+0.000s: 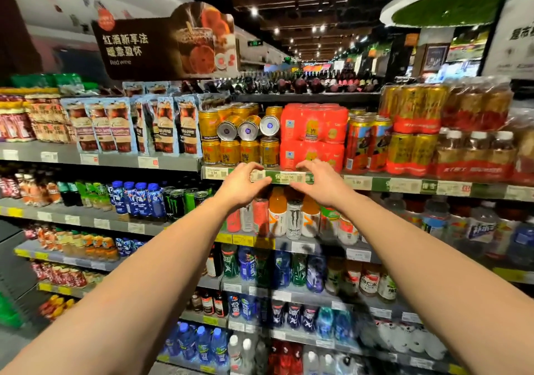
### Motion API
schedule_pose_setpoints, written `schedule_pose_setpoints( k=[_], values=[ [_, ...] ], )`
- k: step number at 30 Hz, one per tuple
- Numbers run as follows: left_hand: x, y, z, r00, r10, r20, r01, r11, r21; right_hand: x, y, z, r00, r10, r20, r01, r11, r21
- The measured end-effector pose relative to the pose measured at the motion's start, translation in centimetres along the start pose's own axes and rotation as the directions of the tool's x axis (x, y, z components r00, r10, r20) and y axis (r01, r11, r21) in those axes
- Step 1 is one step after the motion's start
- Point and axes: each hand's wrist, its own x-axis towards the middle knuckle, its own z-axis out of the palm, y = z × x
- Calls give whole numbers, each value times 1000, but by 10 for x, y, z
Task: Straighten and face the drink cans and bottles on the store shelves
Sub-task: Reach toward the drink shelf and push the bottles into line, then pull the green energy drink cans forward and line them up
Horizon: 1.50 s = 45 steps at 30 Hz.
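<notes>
Hands meet at the shelf edge: left hand (242,183) and right hand (319,182) pinch the price strip (284,177) between them. Gold cans (239,150) stand just above, three more lying on their sides atop them, nearer the left hand.

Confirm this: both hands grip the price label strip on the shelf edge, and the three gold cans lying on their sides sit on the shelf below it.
Not quite. The head view shows the left hand and right hand gripping the price label strip, but the three gold cans lying on their sides sit on the shelf above it.
</notes>
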Motion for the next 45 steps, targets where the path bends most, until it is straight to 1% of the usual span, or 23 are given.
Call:
schedule_pose_setpoints(
  k=[5, 8, 14, 17, 22, 25, 29, 31, 33, 37, 42, 45],
  values=[
    [11, -14, 11, 999, -6, -36, 6, 1000, 9, 24, 4, 16, 997, -73, 26, 71, 995, 67],
    [19, -27, 12, 997, -39, -64, 36, 999, -39, 37, 3, 26, 994, -98, 38, 95, 991, 90],
    [36, -53, 10, 997, -40, -69, 36, 997, -63, 62, -10, 48, 993, -102, 63, 95, 990, 105],
    [42, -72, 8, 997, -25, -68, 19, 996, -89, 75, -21, 61, 992, -104, 72, 97, 992, 86],
    [45, -107, 7, 998, -22, -63, 15, 995, -101, 98, -42, 84, 995, -83, 52, 76, 990, 115],
    [49, -129, -3, 997, -23, -74, 11, 988, -151, 110, -54, 103, 994, -92, 55, 83, 986, 141],
    [44, -171, -12, 993, -81, -84, 64, 981, -184, 118, -70, 140, 995, -94, -19, 96, 974, 204],
    [37, -197, -13, 990, -120, -79, 104, 978, -181, 119, -78, 163, 995, -77, -65, 91, 960, 266],
    [29, -221, -13, 988, -137, -68, 123, 976, -180, 119, -85, 185, 997, -52, -64, 69, 949, 307],
    [24, -267, -19, 988, -140, -69, 124, 971, -202, 123, -101, 231, 1000, -7, -25, 16, 932, 361],
    [25, -308, -25, 987, -158, -23, 151, 970, -189, 126, -117, 273, 997, 24, 70, -49, 923, 382],
    [25, -326, -22, 987, -161, -13, 155, 967, -202, 130, -121, 292, 996, 31, 81, -59, 927, 370]
  ],
)
